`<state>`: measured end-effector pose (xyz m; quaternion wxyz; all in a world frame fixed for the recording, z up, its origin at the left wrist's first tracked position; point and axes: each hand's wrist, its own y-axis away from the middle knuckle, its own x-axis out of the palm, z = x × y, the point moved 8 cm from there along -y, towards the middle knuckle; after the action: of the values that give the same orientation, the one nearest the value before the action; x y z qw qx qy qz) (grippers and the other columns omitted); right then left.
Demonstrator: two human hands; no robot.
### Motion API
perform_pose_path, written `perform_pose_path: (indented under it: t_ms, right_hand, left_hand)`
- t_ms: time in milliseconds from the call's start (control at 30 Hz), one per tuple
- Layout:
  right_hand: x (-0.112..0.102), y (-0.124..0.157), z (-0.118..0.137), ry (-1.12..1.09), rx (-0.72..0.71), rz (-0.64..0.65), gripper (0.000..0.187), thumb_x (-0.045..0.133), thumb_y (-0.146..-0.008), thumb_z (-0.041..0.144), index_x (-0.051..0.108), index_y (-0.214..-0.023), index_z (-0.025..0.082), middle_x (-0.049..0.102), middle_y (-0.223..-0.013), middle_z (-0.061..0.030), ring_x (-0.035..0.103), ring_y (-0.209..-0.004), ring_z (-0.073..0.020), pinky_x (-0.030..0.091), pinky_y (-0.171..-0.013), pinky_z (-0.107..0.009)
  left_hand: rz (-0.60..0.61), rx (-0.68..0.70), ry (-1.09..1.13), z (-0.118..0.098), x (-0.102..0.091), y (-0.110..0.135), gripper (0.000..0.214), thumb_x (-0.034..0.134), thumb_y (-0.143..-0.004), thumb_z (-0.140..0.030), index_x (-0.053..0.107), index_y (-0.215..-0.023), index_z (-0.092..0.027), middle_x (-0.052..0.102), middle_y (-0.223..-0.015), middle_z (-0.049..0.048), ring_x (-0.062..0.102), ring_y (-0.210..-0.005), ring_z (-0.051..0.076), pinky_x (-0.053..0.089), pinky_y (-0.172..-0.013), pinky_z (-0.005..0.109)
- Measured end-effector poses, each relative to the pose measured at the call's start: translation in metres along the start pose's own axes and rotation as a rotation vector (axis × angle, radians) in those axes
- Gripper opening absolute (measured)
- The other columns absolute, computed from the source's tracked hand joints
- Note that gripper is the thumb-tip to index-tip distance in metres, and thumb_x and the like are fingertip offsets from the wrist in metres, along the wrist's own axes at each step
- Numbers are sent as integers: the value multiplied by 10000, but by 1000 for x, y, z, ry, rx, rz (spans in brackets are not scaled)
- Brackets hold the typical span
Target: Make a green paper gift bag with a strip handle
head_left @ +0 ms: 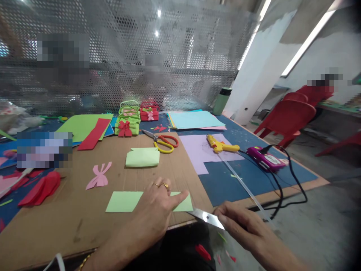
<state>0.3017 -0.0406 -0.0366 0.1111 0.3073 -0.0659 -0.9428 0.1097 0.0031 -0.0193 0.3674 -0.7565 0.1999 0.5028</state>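
1. While brown cardboard [70,214] covers the lower left and centre of the frame, blue tabletop [231,184] shows at right
2. Left hand [158,203], lower centre: lies spread on the strip, one digit stretched rightward, others loosely bent
3. Right hand [245,222], lower right: thumb and fingers pinch the metal blade
4. Light green strip [121,201], lower centre, flat on the cardboard
5. Folded green packet [142,158], mid-centre
6. Metal blade [207,217], lower centre-right, tip at the strip's right corner
7. Pink bow [98,177], centre-left
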Motion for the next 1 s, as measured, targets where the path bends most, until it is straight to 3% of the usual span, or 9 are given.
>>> perform_pose_path:
  t_ms: [267, 467, 600, 733, 833, 900, 1000]
  right_hand:
    - [17, -7, 21, 17, -47, -32, 323, 400, -991, 491, 532, -869, 222, 564, -797, -6, 522, -741, -168, 437, -687, -287]
    - [23, 0, 12, -19, -33, 4, 378, 395, -999, 530, 522, -818, 224, 533, -748, 3, 490, -698, -160, 417, -635, -270]
    - [27, 2, 15, -28, -67, -14, 362, 403, -1005, 512, 531, -836, 219, 537, -736, 6, 480, -681, -151, 413, -628, -264]
    - [36, 0, 24, -26, -60, 1, 347, 404, -1002, 500, 527, -842, 218, 519, -700, 19, 468, -636, -138, 392, -592, -252]
    - [44, -2, 25, -37, -23, 31, 387, 372, -999, 534, 515, -824, 219, 478, -639, 35, 453, -578, -129, 373, -555, -247]
    - [46, -4, 24, -32, -10, 32, 410, 357, -1001, 549, 521, -820, 219, 476, -626, 35, 461, -569, -130, 375, -548, -247]
    - [46, -5, 21, -5, -15, 31, 397, 368, -1011, 527, 565, -849, 223, 508, -629, 29, 492, -573, -135, 390, -552, -245]
  left_hand:
    - [44, -18, 49, 2, -1, 2, 639, 508, -839, -27, 564, -1405, -317, 457, -942, 73, 429, -877, 243, 449, -769, 387]
    - [49, -25, 42, 5, 3, 1, 572, 608, -845, -168, 584, -1393, -326, 462, -938, 76, 429, -859, 250, 441, -749, 379]
    - [86, -14, 61, 2, -1, -1, 514, 563, -900, -195, 578, -1404, -293, 499, -947, 82, 461, -868, 243, 464, -753, 359]
    - [163, -39, 100, -1, -13, 1, 610, 608, -912, -245, 451, -1501, -267, 545, -1038, 101, 528, -970, 268, 515, -821, 407]
    - [142, -57, 176, 4, -28, 11, 635, 478, -956, -127, 334, -1552, -293, 582, -1144, 91, 588, -1018, 221, 542, -850, 355]
    - [85, -61, 192, 12, -37, 23, 596, 369, -954, -34, 440, -1489, -286, 610, -1210, 88, 614, -1066, 193, 548, -878, 331]
    - [-26, 23, 72, 20, -45, 44, 438, 408, -966, -75, 608, -1326, -227, 618, -1330, 116, 541, -1286, 254, 507, -1027, 449]
